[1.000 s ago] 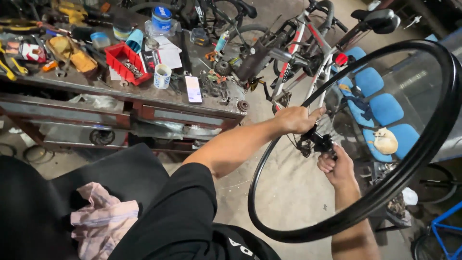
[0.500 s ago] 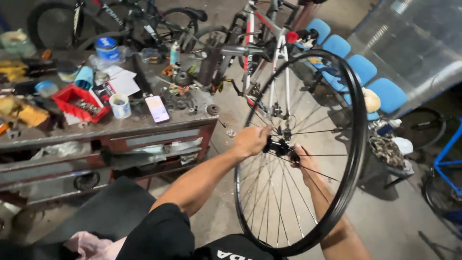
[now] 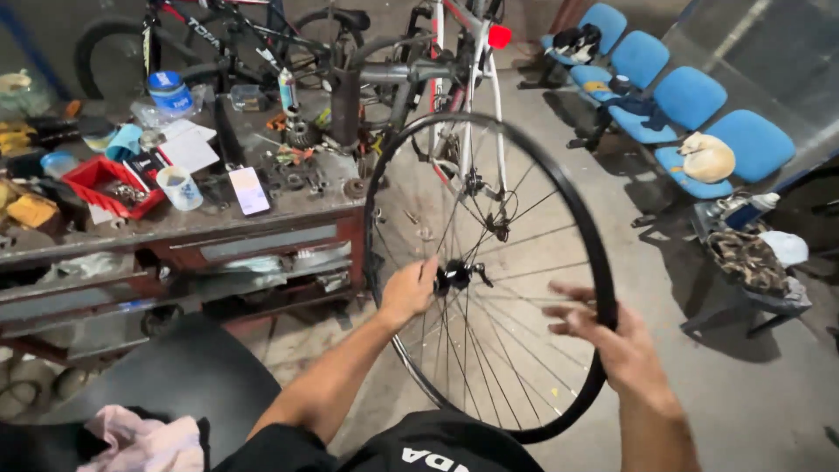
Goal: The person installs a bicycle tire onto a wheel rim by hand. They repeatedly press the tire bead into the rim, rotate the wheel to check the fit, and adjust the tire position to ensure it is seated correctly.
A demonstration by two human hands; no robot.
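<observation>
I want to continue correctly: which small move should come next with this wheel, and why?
Probably close the right hand on the rim: its fingers are spread and blurred beside it, while only the left hand steadies the wheel at the hub.

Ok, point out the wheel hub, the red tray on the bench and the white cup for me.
Wheel hub (image 3: pixel 456 276), head view, on the dark centre where the spokes meet.
Red tray (image 3: pixel 92 179), head view, on its near red wall.
White cup (image 3: pixel 180 188), head view, on its side wall.

The cluttered workbench (image 3: pixel 262 229) bears a red tray (image 3: pixel 112 185), white cup (image 3: pixel 181 188), phone (image 3: pixel 249 190) and seemingly small bike parts (image 3: pixel 301 170).
</observation>
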